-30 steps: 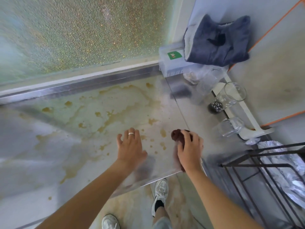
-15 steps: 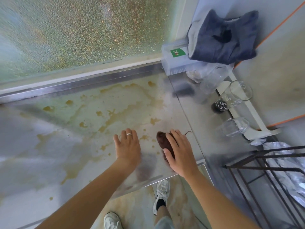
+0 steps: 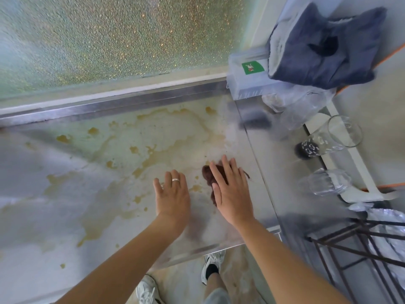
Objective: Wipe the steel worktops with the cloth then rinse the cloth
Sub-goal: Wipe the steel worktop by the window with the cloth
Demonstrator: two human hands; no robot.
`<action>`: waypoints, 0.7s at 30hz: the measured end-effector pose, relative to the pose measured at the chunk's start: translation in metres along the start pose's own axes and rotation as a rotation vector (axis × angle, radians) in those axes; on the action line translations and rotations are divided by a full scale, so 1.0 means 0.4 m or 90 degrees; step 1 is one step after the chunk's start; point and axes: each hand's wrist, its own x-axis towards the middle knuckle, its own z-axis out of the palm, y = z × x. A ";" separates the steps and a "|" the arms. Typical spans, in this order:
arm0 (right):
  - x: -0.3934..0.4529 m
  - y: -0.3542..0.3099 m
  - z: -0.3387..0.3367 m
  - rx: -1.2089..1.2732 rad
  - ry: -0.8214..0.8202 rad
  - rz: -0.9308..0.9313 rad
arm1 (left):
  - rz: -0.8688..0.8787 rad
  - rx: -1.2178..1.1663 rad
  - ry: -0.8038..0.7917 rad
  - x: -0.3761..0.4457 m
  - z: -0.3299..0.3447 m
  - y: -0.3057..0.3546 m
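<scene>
Steel worktop (image 3: 65, 194) below the frosted window carries yellow-brown stains (image 3: 153, 154) across most of its width, so wiping looks barely begun and rinsing remains. Near its right edge, right hand (image 3: 230, 189) presses flat, fingers straight, on the crumpled dark-brown cloth (image 3: 208, 174); left hand (image 3: 172, 194) rests flat just beside.

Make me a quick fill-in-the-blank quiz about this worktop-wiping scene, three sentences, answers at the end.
1. The right hand presses a ____ coloured cloth flat on the steel worktop.
2. The ring is worn on the ____ hand.
3. The tall glass with the cat print lies on its ____.

Missing words: brown; left; side
</scene>
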 end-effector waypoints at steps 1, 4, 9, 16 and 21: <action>0.030 0.003 -0.001 -0.004 -0.004 -0.009 | 0.003 0.002 0.002 0.001 0.000 -0.003; 0.122 0.007 0.003 -0.015 -0.001 -0.003 | 0.015 0.013 0.005 0.006 0.002 -0.009; 0.233 -0.014 0.003 -0.030 0.020 0.052 | 0.027 0.019 0.013 0.012 0.006 -0.021; 0.145 -0.064 0.003 -0.011 0.027 0.053 | 0.012 -0.011 0.056 -0.027 0.018 -0.042; -0.028 -0.159 0.028 0.026 0.012 0.046 | -0.015 -0.019 0.088 -0.074 0.047 -0.049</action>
